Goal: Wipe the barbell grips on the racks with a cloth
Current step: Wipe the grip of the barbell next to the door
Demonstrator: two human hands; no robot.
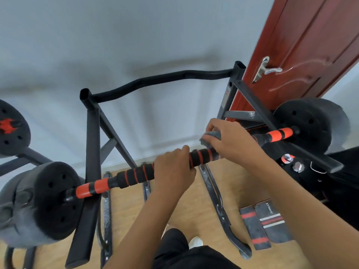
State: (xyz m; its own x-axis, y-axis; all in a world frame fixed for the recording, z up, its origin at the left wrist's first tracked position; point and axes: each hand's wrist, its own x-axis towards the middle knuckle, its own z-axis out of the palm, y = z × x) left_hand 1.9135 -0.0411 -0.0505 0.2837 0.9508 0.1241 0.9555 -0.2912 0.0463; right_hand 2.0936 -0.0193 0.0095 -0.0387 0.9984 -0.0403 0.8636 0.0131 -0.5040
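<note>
Head view, looking down over a black steel rack (91, 133) that stands against a pale wall, with a red-brown door (303, 55) at its right. A barbell (134, 175) lies across the rack's arms, running from lower left to upper right, with a black weight plate (56, 200) on the near left end and another (305, 121) on the far right end. Its middle is covered by a black foam grip ringed with red. The left hand (172, 171) curls round the centre of that grip, fingers over the top, steadying the bar. Just to its right, the right hand (231, 140) has its fingers closed on a small grey cloth (210, 137), bunched and pressed onto the foam. The wiping step looks under way on the right half of the grip. The next move likely calls for sliding the cloth along the foam with firm pressure, then shifting the left hand so the part beneath it can be wiped too.
</note>
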